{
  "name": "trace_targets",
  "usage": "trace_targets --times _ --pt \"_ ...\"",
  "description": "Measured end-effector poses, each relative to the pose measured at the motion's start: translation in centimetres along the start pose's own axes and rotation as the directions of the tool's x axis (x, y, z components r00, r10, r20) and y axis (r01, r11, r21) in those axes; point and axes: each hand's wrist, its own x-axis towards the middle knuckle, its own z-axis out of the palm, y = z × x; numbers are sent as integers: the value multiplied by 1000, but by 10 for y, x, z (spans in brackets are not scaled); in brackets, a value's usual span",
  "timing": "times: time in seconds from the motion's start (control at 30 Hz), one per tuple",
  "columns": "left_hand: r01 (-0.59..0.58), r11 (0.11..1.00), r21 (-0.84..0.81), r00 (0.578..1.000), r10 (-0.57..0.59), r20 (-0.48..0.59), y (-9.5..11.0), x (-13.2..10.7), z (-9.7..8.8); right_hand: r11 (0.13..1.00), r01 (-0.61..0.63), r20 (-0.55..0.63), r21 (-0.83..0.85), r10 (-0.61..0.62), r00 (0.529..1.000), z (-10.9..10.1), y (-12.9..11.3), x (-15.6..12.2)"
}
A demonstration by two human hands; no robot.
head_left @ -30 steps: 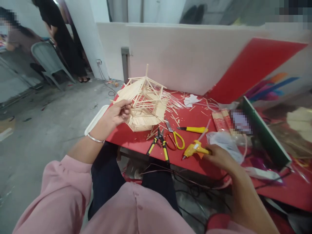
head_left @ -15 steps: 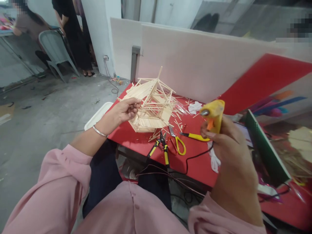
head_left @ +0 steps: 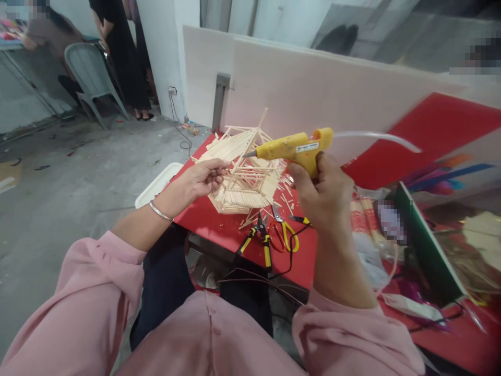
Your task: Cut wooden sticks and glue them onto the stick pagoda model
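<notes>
A small house model built of thin wooden sticks stands on the red table, its roof part covered with sticks. My left hand is at the left of the roof, thumb and fingers pinched at the roof's edge; what lies between the fingertips is too small to make out. In my right hand is a yellow hot glue gun, its nozzle pointing left at the roof frame near my left fingertips. A clear glue stick juts from its back.
Black-and-yellow pliers and scissors with red and yellow handles lie in front of the model. A green-sided box stands at right. White boards lean behind. A person sits near a chair; another stands.
My right hand has swung the glue gun leftward and turned it, bringing its nozzle from the right side to the roof. My left hand has stayed nearly still at the model.
</notes>
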Motion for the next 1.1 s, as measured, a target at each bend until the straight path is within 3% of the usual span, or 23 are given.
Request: trace_targets --times 0.2,0.43,0.67,1.1 --pt "41 999 -19 998 -40 53 -3 -3 -7 966 64 -150 -252 -104 983 13 5 10" --pt "42 998 -42 992 -37 118 -9 -11 -13 919 67 -184 -388 -149 971 24 1 13" --pt "46 997 -61 990 -37 139 -10 -8 -15 905 141 -135 -401 -210 968 26 4 18" --pt "51 997 -62 993 -44 110 -10 -6 -18 805 96 -70 -585 -168 983 26 0 18"
